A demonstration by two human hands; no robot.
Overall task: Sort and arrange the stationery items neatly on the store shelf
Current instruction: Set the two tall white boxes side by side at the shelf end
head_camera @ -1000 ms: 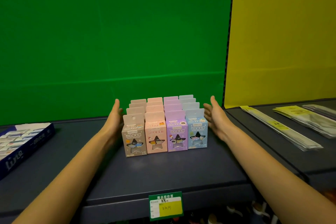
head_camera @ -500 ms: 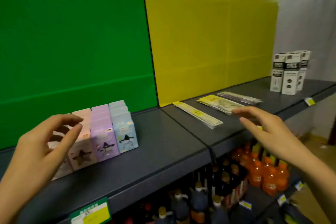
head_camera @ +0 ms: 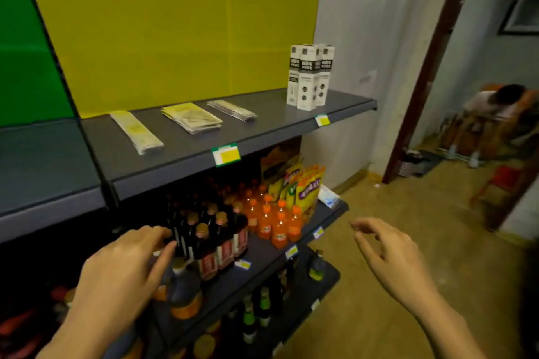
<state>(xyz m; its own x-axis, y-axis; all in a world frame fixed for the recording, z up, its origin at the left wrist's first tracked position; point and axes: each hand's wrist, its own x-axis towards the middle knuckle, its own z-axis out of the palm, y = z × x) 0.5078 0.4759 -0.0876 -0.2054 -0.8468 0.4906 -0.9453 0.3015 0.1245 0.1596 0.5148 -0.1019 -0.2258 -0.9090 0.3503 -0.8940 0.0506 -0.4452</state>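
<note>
On the grey shelf [head_camera: 262, 131] in front of the yellow back panel lie three flat stacks of packets: a long narrow yellow-labelled stack [head_camera: 136, 132], a wider yellowish stack [head_camera: 191, 117] and a thin clear stack [head_camera: 232, 110]. Tall black-and-white boxes [head_camera: 309, 77] stand upright at the shelf's right end. My left hand [head_camera: 122, 277] hovers low, below the shelf, fingers loosely curled and holding nothing. My right hand [head_camera: 390, 256] hangs over the floor, fingers spread, empty.
Below the shelf stand dark bottles [head_camera: 210, 239], orange drink bottles [head_camera: 274, 221] and yellow snack bags [head_camera: 300, 186]. Price tags [head_camera: 226, 154] hang on the shelf edge. A doorway to the right shows a person bent over far off [head_camera: 495, 102].
The view has swung right and the pastel boxes have left the frame. Both hands came away from the box block and dropped below shelf level, still empty.
</note>
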